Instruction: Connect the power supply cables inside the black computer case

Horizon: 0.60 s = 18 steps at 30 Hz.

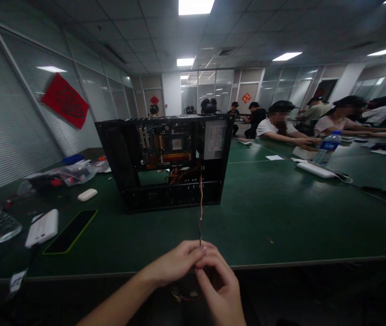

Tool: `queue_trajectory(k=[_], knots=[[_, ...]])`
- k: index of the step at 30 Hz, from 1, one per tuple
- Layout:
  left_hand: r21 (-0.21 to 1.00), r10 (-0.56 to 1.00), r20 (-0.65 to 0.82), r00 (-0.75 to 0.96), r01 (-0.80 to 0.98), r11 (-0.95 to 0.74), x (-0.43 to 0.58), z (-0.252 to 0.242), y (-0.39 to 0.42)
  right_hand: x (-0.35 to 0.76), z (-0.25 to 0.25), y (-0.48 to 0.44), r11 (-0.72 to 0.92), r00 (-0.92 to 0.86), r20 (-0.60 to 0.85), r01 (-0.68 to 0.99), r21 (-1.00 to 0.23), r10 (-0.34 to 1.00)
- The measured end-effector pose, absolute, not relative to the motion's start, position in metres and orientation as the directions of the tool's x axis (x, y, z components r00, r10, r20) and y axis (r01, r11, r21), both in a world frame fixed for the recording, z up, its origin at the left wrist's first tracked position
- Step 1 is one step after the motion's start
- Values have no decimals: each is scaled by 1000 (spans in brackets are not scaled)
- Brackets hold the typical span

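Observation:
An open black computer case (166,163) stands on its side on the green table (281,217), its motherboard and power supply showing. A thin bundle of coloured wires (200,203) runs from inside the case down to my hands at the table's near edge. My left hand (176,262) and my right hand (218,285) meet there, both with fingers pinched on the wire's end. More red and yellow wire (182,296) shows below my hands, where a dark part is hidden in shadow.
A phone with a green edge (70,231), a white power bank (42,227), a small white case (87,194) and plastic bags (64,174) lie at left. A water bottle (327,148) and white keyboard (316,170) stand at right. Several people sit at the far tables.

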<state>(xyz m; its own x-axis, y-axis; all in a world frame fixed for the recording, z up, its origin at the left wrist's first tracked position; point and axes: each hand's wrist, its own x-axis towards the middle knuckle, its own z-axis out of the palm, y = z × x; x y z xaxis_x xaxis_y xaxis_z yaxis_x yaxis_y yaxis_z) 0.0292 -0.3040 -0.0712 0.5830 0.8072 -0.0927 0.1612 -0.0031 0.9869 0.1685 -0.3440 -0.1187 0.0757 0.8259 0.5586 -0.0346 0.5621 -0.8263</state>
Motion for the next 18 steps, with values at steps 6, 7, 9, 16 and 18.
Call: queue_trajectory(k=[6,7,9,16,18], knots=[[968,806,-240,541,193,159,9,-80,-342,180,-129,-353,528,5,528,-27,-849,849],[956,818,-275,505,236,175,4,-79,-348,181,-132,-353,507,31,506,-55,-860,862],[923,853,-310,421,349,163,-7,-74,-358,182,-135,-353,454,99,445,-100,-885,890],[742,891,-357,281,665,88,-53,-58,-393,189,-125,-342,337,161,311,-169,-926,937],[709,922,-299,248,704,41,-63,-55,-407,188,-122,-341,319,112,303,-169,-933,946]])
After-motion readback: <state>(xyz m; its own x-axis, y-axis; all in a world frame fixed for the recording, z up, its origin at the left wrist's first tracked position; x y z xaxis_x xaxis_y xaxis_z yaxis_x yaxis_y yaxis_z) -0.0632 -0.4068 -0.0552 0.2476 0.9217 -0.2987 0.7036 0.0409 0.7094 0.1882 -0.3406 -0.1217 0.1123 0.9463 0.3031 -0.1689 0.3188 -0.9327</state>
